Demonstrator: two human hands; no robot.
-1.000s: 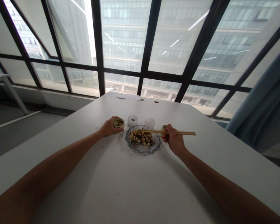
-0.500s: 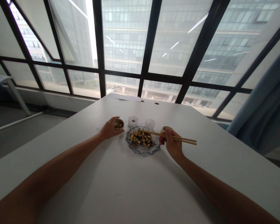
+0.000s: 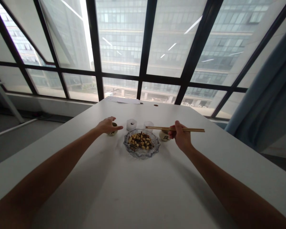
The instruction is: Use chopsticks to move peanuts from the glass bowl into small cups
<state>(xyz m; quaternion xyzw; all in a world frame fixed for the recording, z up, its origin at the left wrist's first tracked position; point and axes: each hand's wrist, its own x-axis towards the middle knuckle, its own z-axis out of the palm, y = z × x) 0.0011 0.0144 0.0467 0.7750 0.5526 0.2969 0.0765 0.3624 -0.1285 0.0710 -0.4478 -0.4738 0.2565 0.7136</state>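
Observation:
My left hand [image 3: 107,125] is open, thumb and fingers apart, just over a small cup [image 3: 112,133] that stands upright on the table and is mostly hidden by the hand. My right hand [image 3: 183,137] is closed around a pair of chopsticks [image 3: 194,129], held nearly level with the tips pointing left. The tips hover near a white paper-like cup; whether they pinch anything is too small to tell. A scalloped glass bowl [image 3: 143,156] between the hands holds nuts and darker seeds [image 3: 141,140]. Beside my right fingers stands a cream cup with a dark character [image 3: 165,136].
Two white cups, a left one [image 3: 131,125] with something dark inside and a right one [image 3: 148,124], stand behind the bowl. Paper sheets [image 3: 122,100] lie at the white table's [image 3: 138,190] far edge, near a small brown disc [image 3: 155,105]. A blue curtain [image 3: 252,105] hangs at right.
My left hand has set the tilted cup upright and let go of it. My right hand has raised the chopsticks from over the nuts to the back of the bowl.

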